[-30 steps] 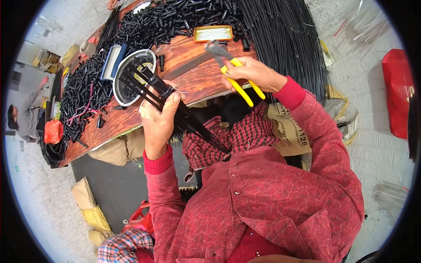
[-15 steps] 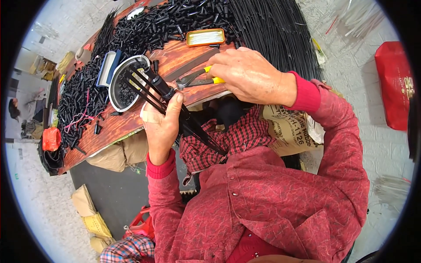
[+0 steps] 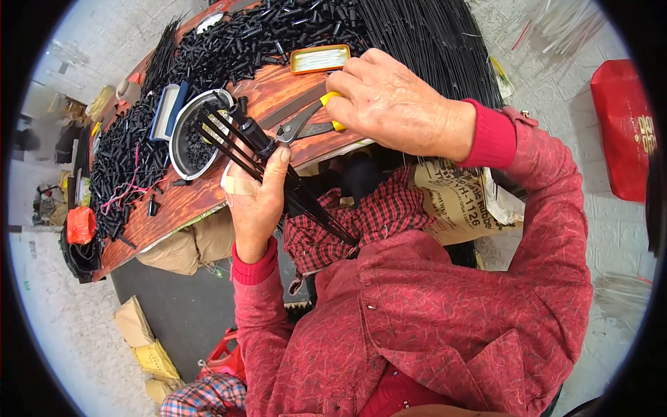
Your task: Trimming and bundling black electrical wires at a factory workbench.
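Note:
Gripped in my left hand (image 3: 251, 201) is a bundle of thin black rods (image 3: 313, 212), which slants from over the table down toward my lap. A black cylindrical fitting (image 3: 258, 139) stands by my left thumb tip, among the upper rods. My right hand (image 3: 406, 115) is closed on pliers with yellow handles (image 3: 332, 99). The handles are spread and the metal jaws (image 3: 297, 129) point left, beside the fitting and my left thumb. Whether the jaw tips touch the fitting, I cannot tell. My left fingers are mostly hidden behind the rods.
Heaps of small black tubular parts (image 3: 243, 42) cover the wooden table (image 3: 177, 219). A metal bowl (image 3: 178, 156) sits behind my left hand, by a blue-and-white case (image 3: 167, 111). A yellow-orange tin (image 3: 294, 67) holds pale sticks. Long black rods (image 3: 431, 48) lie at far right.
The plier handles have spread wider and the jaws stand farther open. My right hand has shifted slightly up, while my left hand keeps its hold almost unmoved.

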### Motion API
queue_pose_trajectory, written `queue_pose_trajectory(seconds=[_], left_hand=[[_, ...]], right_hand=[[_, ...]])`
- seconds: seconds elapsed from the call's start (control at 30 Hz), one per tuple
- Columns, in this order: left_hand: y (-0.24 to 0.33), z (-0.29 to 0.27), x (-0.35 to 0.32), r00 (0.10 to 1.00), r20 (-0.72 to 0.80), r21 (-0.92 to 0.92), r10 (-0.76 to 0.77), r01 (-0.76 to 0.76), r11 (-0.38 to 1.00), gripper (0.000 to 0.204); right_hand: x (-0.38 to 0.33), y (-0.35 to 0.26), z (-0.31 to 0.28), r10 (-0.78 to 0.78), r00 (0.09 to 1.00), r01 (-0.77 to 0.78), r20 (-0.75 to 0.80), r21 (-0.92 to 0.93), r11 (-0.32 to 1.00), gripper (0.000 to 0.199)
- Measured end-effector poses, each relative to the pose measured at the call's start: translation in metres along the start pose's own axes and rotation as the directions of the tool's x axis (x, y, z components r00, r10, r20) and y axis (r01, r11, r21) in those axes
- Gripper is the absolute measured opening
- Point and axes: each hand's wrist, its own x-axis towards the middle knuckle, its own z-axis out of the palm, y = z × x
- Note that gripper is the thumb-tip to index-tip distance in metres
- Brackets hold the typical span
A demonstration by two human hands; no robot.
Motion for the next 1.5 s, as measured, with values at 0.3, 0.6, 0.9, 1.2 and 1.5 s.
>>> queue_pose_trajectory(seconds=[0.3, 0.6, 0.9, 1.2, 1.5], left_hand=[[-0.006, -0.003, 0.0, 0.999, 0.034, -0.031, 0.006, -0.005, 1.0, 0.014], [-0.002, -0.011, -0.006, 0.986, 0.157, -0.175, -0.049, 0.076, 0.982, 0.017], [0.0, -0.019, -0.001, 0.958, 0.253, -0.338, -0.137, 0.22, 0.915, 0.034], [-0.023, -0.017, 0.002, 0.986, 0.11, -0.337, -0.128, 0.158, 0.928, 0.043], [-0.024, -0.023, 0.0, 0.983, 0.156, -0.458, -0.092, 0.155, 0.876, 0.045]], right_hand=[[0.011, 0.011, -0.006, -0.107, 0.993, 0.105, 0.046, 0.036, 0.994, 0.024], [0.007, 0.015, 0.0, -0.072, 0.814, -0.467, 0.577, 0.722, 0.511, 0.055], [-0.003, 0.01, 0.031, -0.46, 0.629, -0.762, 0.626, 0.612, -0.21, 0.072], [-0.01, -0.001, -0.01, 0.221, 0.969, -0.247, 0.111, 0.489, 0.836, 0.046], [-0.009, 0.003, -0.019, -0.024, 0.668, -0.744, 0.744, 0.667, -0.028, 0.06]])
